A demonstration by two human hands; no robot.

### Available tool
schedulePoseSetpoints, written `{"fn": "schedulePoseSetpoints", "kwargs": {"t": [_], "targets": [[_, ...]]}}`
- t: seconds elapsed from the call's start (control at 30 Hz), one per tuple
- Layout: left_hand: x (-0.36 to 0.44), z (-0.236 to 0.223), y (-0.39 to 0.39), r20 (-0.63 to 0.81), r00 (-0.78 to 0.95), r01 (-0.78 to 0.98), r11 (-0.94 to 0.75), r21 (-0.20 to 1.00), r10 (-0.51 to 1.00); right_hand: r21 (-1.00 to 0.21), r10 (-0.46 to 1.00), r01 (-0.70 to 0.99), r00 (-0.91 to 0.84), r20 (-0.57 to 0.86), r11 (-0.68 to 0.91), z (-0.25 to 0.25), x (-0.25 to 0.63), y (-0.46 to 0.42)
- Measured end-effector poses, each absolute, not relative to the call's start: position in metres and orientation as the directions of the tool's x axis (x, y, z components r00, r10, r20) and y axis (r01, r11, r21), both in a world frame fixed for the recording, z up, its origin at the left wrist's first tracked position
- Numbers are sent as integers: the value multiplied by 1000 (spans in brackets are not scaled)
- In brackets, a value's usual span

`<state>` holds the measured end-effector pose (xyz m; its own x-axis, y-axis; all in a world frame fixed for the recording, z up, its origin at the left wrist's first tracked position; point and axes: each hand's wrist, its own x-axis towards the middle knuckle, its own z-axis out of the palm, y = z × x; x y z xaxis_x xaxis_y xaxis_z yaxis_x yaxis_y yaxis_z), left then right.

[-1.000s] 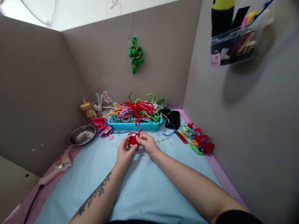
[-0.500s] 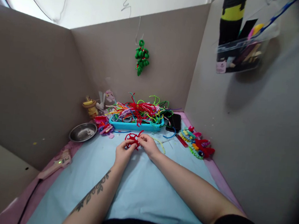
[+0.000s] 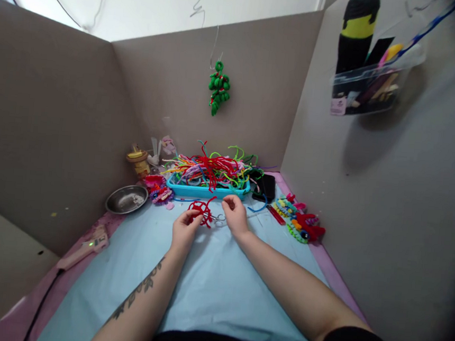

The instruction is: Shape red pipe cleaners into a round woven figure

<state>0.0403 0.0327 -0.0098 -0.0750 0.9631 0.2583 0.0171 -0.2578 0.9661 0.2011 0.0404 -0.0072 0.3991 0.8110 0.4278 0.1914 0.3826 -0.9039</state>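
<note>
In my left hand (image 3: 185, 229) is a red openwork piece of bent fuzzy pipe cleaner (image 3: 204, 211), pinched between thumb and fingers. One red end sticks up from it. My right hand (image 3: 235, 214) is a little to the right, apart from the red piece. Its thumb and fingertips are pressed together, and whatever they may hold is too small to see. Between the hands lies a pair of small scissors (image 3: 219, 218), the handle loops showing and the rest behind the red piece.
A blue tray (image 3: 209, 192) heaped with coloured pipe cleaners stands at the back. To its left are a metal bowl (image 3: 109, 202) with small white bits and a glue gun (image 3: 85, 251). On the right are a black phone (image 3: 266, 187), a red-handled tool (image 3: 276, 215) and colourful pipe-cleaner figures (image 3: 302, 225).
My right hand has let go of the red piece and moved right. The scissors now show between the hands. My left hand keeps the red piece, shifted slightly left.
</note>
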Motion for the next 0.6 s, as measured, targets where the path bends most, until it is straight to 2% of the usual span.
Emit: {"fn": "schedulePoseSetpoints", "kwargs": {"t": [0.13,0.3,0.43,0.6], "targets": [[40,-13,33,282,-34,64,-279,958,959,-760,745,445,257,615,474,-4,202,35],[40,-14,32,289,12,47,-289,956,957,-619,710,610,127,692,495,-5,201,32],[40,-13,30,297,52,27,-298,954,954,-559,719,676,62,693,481,-6,199,32],[40,-10,29,272,48,10,-273,962,961,-558,739,662,9,674,501,-7,197,31]]}}
